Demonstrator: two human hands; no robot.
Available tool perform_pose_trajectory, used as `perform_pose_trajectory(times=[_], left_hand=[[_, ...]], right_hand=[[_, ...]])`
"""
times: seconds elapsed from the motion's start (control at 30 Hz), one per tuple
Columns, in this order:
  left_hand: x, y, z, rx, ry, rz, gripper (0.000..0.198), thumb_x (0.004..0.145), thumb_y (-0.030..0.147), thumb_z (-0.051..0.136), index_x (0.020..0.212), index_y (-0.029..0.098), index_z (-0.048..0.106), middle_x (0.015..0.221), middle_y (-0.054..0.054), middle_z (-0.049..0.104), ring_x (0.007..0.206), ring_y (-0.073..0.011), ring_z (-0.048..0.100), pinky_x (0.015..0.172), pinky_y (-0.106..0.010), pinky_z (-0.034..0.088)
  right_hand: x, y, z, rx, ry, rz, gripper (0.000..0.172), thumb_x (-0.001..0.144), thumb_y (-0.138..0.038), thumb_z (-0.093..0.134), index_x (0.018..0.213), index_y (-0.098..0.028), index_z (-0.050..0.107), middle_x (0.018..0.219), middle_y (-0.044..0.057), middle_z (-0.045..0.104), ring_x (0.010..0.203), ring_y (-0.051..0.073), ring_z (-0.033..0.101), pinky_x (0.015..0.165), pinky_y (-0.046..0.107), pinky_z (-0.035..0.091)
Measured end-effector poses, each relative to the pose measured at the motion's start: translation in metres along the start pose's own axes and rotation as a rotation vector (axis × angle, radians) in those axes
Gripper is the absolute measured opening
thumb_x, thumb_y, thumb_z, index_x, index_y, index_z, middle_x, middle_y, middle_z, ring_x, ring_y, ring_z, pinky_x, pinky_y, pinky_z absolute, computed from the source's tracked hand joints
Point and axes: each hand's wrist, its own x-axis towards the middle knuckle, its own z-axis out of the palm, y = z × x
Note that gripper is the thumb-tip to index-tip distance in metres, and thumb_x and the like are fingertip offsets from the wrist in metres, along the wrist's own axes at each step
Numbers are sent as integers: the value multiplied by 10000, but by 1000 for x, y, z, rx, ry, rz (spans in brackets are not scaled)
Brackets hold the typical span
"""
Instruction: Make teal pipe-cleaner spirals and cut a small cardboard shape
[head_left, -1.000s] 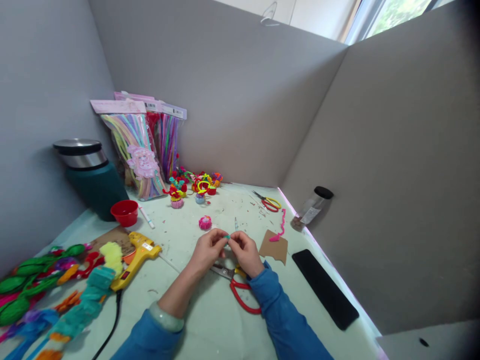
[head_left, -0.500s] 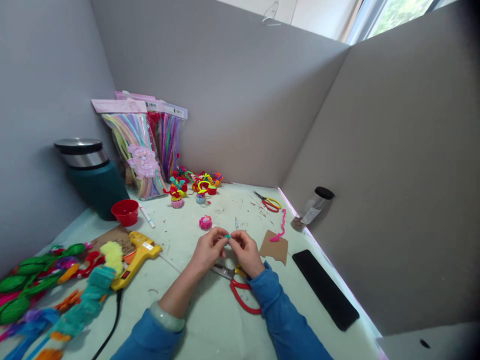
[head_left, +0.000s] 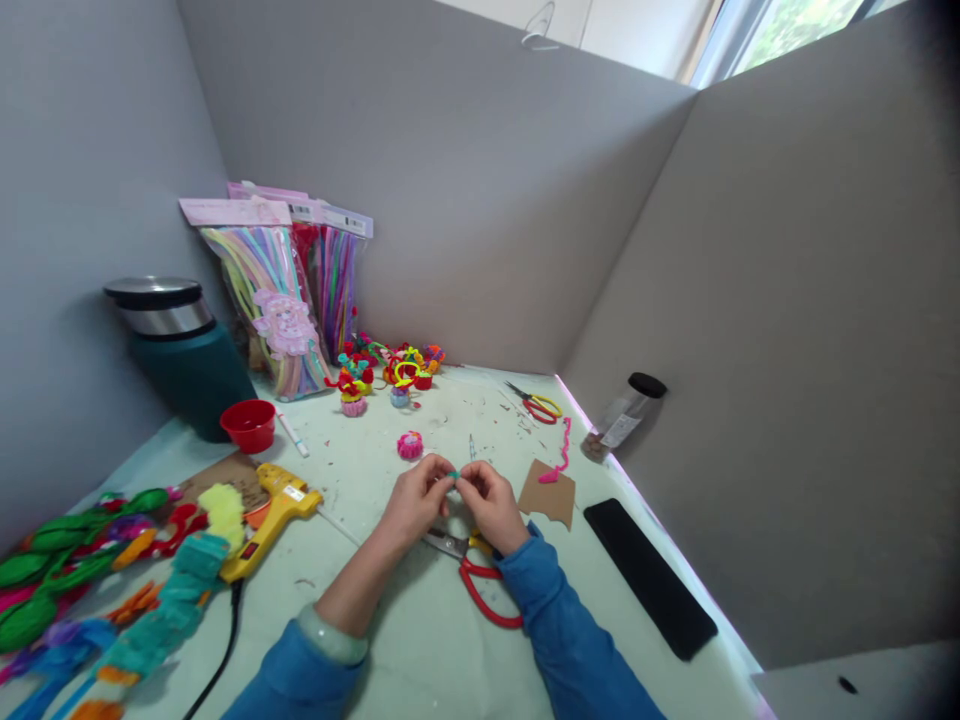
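Observation:
My left hand and my right hand meet over the pale green table, fingertips pinched together on a small teal pipe-cleaner piece. Both hands are closed on it. Red-handled scissors lie on the table just under my right wrist. A small pink coiled piece sits a little beyond my left hand.
A yellow glue gun lies at left beside a red cup, a dark flask and piled pipe cleaners. Packs of pipe cleaners and small finished figures stand at the back. Right: cardboard scrap, black phone, small scissors, jar.

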Motion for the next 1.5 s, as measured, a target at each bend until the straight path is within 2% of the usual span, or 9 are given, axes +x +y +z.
perform_pose_trajectory(times=[0.3, 0.5, 0.63, 0.73, 0.87, 1.0, 1.13, 1.23, 1.5], left_hand=[[-4, 6, -1, 213, 23, 85, 89, 776, 235, 476, 807, 194, 549, 478, 50, 520, 448, -117, 483, 495, -218, 349], [-4, 1, 1, 368, 87, 152, 93, 792, 193, 450, 795, 193, 543, 628, 7, 591, 545, -123, 518, 562, -228, 359], [-4, -2, 2, 401, 110, 188, 90, 789, 186, 458, 796, 194, 547, 709, -11, 617, 610, -132, 545, 599, -236, 372], [-4, -2, 3, 318, 112, 158, 104, 786, 205, 468, 833, 194, 561, 705, -6, 613, 572, -124, 542, 571, -233, 377], [-1, 0, 5, -10, 57, 14, 260, 777, 257, 485, 1017, 179, 550, 644, 22, 582, 444, -100, 501, 468, -220, 371], [1, 4, 5, -228, 46, -108, 233, 720, 311, 562, 874, 136, 575, 496, 44, 519, 413, -100, 482, 447, -213, 357], [2, 6, 4, -372, 57, -174, 309, 659, 370, 626, 854, 140, 555, 492, 51, 524, 408, -99, 489, 462, -221, 375], [2, 4, 3, -353, 36, -165, 312, 671, 389, 624, 852, 147, 545, 533, 47, 538, 409, -92, 492, 446, -211, 362], [2, -4, 1, -39, 34, -61, 197, 733, 361, 555, 783, 170, 560, 485, 50, 517, 422, -112, 504, 430, -207, 354]], right_hand=[[1, 2, -1, 34, -45, 64, 140, 767, -300, 550, 725, -177, 497, 570, -65, 422, 494, 87, 371, 477, 204, 313], [-3, -5, 0, -134, -16, -30, 113, 794, -271, 511, 735, -174, 509, 605, -47, 454, 533, 100, 405, 511, 215, 336], [-3, -4, 1, -169, -5, -67, 106, 804, -257, 500, 736, -175, 508, 605, -47, 451, 540, 103, 409, 521, 217, 342], [-2, -2, 1, -138, 7, -69, 121, 810, -271, 506, 739, -173, 517, 613, -41, 466, 545, 103, 420, 523, 216, 350], [-2, -1, 3, -31, 23, -26, 169, 827, -319, 500, 854, -162, 555, 676, -15, 537, 555, 107, 452, 518, 216, 374], [-2, -2, 3, -22, 50, -16, 186, 819, -338, 515, 861, -165, 567, 702, -4, 563, 558, 109, 465, 520, 216, 386], [-2, -3, 2, -38, 55, -21, 167, 802, -333, 541, 799, -168, 571, 654, -16, 536, 554, 111, 456, 532, 222, 382], [-2, -4, 2, -52, 65, -41, 159, 797, -319, 548, 759, -166, 566, 634, -18, 524, 565, 116, 460, 545, 226, 380], [-4, -5, 2, -96, 65, -64, 148, 798, -296, 531, 727, -169, 553, 622, -25, 505, 564, 112, 447, 544, 221, 372]])
